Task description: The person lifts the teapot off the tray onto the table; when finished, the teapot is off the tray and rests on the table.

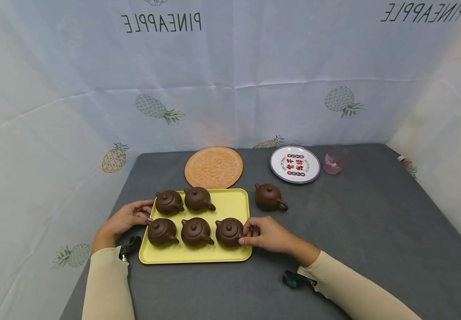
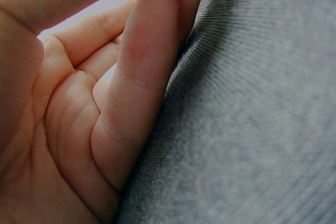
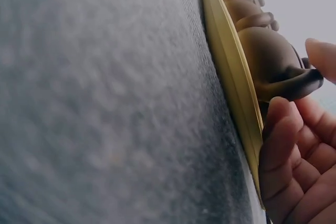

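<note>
My left hand (image 1: 126, 219) is at the left rim of the yellow tray (image 1: 230, 200), fingertips against it and fingers loosely bent. On the tray stand several brown teapots, such as the front-left teapot (image 1: 161, 232), the front-middle teapot (image 1: 196, 232) and two behind. My right hand (image 1: 268, 234) has thumb and fingers around the handle of the front-right teapot (image 1: 228, 232), which sits upright near the tray's right rim. In the right wrist view, that teapot's handle (image 3: 296, 85) lies between thumb and fingers. Another teapot (image 1: 268, 197) stands on the table right of the tray.
Behind the tray lies a round orange mat (image 1: 213, 166). A white plate (image 1: 295, 164) with red and dark print is at the back, with a pink clear cup (image 1: 333, 162) beside it. The grey tabletop (image 1: 374, 222) extends to the right; pineapple-print cloth (image 1: 222, 58) hangs behind.
</note>
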